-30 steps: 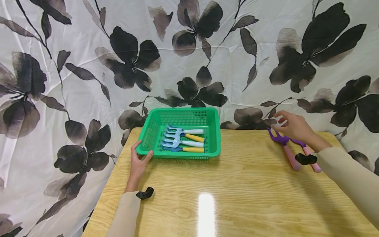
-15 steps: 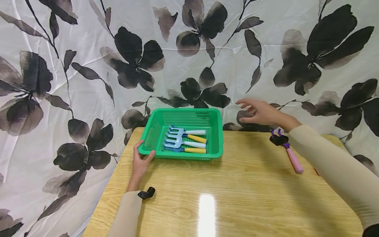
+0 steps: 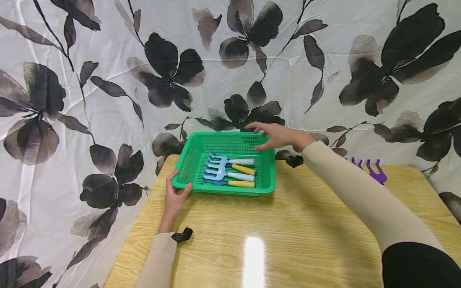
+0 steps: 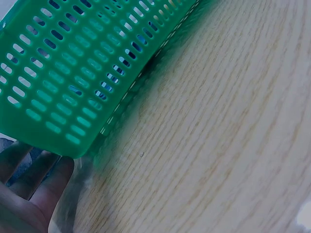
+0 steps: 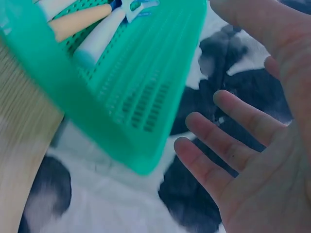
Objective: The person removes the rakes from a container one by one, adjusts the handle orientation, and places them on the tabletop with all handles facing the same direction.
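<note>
I'm gripping the green basket (image 3: 268,172) near its near-left corner with the left hand (image 3: 175,200), probably steadying it; the right hand (image 3: 276,136) is hovering empty, fingers spread, by its far-right corner. Garden tools (image 3: 217,173) are lying inside.

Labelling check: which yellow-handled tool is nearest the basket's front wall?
The lower yellow-handled tool in the head view; the upper one has its handle between the two white handles.

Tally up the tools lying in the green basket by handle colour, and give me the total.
White-handled forks: 2
Yellow-handled tools: 2
Total in the green basket: 4
</note>
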A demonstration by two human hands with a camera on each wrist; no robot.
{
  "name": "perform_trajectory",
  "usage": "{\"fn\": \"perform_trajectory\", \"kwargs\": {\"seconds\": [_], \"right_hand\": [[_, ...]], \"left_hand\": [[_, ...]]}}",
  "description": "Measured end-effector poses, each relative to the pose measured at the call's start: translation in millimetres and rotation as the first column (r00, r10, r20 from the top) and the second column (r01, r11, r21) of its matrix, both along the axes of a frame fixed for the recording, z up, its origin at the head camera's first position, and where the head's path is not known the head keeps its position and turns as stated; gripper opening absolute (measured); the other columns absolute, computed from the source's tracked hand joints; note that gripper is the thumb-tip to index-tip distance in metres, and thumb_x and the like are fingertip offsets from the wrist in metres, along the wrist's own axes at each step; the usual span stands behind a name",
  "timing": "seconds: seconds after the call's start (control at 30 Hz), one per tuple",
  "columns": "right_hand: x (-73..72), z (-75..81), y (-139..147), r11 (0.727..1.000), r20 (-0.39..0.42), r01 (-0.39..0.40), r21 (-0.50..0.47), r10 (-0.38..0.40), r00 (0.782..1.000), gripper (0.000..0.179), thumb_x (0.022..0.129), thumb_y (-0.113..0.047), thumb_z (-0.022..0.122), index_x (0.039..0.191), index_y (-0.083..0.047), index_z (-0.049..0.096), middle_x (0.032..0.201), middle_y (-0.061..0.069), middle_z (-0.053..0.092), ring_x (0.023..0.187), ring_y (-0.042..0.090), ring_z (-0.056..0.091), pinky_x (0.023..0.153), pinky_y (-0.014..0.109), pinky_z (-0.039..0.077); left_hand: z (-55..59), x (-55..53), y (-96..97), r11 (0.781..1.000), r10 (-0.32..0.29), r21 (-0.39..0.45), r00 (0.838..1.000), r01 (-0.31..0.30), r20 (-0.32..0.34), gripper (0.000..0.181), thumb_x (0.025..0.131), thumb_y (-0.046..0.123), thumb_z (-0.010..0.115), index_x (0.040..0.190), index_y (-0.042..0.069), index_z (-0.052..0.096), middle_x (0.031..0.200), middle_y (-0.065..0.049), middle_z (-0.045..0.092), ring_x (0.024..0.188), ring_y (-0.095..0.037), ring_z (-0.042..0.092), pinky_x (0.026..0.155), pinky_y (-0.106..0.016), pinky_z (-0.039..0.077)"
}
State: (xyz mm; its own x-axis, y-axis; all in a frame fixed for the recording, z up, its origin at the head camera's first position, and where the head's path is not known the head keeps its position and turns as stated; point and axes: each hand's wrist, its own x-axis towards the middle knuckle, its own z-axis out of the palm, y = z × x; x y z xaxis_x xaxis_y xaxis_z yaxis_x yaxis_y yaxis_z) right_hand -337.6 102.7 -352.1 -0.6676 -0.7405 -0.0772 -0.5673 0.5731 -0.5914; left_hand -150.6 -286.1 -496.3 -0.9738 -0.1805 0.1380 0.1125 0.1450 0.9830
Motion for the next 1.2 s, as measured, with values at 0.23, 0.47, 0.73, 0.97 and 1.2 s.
{"fn": "perform_trajectory", "kwargs": {"seconds": [0.23,0.47,0.73,0.97,1.2], "right_hand": [[-13.0,-22.2,-36,0.999,0.074,-0.041,-0.018,0.042,0.996,0.086,0.094,-0.028,0.078,0.162,-0.029,0.026,0.154,0.022,0.044,0.131,0.046,0.053,0.101,0.057,0.047],[-28.1,-45.7,-72,0.996,0.109,-0.09,0.02,0.087,0.99,0.081,0.096,-0.022,0.075,0.162,-0.02,0.027,0.153,0.025,0.043,0.129,0.046,0.053,0.101,0.056,0.046],[-34.9,-73.3,-95,0.987,0.206,-0.092,0.131,0.064,0.976,0.082,0.095,-0.023,0.076,0.162,-0.022,0.029,0.155,0.022,0.043,0.141,0.04,0.043,0.108,0.058,0.04],[-35.9,-90.5,-101,0.981,0.244,-0.081,0.176,0.036,0.969,0.061,0.098,-0.021,0.073,0.152,-0.019,0.045,0.143,0.023,0.053,0.129,0.037,0.054,0.101,0.052,0.047],[-30.7,-101.8,-101,0.979,0.2,-0.035,0.2,-0.006,0.98,0.038,0.1,-0.017,0.07,0.136,-0.017,0.059,0.148,0.018,0.048,0.121,0.032,0.057,0.092,0.046,0.05]], "left_hand": [[0.8,-1.3,2.5,1.0,0.005,-0.001,1.0,-0.005,-0.01,0.074,0.097,0.009,0.07,0.158,0.008,0.028,0.153,-0.029,0.039,0.131,-0.042,0.05,0.109,-0.053,0.038],[2.6,-2.8,1.3,1.0,-0.003,0.011,0.999,0.003,-0.034,0.073,0.097,0.008,0.07,0.157,0.008,0.029,0.153,-0.028,0.036,0.132,-0.045,0.048,0.111,-0.059,0.035],[1.0,-2.6,0.0,1.0,-0.001,-0.006,1.0,0.001,-0.024,0.074,0.097,0.01,0.07,0.158,0.009,0.028,0.154,-0.029,0.035,0.133,-0.046,0.047,0.11,-0.057,0.036],[0.3,-3.4,-0.2,1.0,-0.003,-0.001,1.0,0.003,-0.028,0.074,0.097,0.011,0.071,0.157,0.009,0.029,0.152,-0.03,0.037,0.133,-0.047,0.047,0.11,-0.056,0.036],[-0.1,-2.5,0.8,1.0,-0.012,0.001,1.0,0.012,-0.024,0.074,0.097,0.009,0.07,0.158,0.007,0.027,0.153,-0.03,0.036,0.134,-0.049,0.045,0.11,-0.058,0.036]]}}
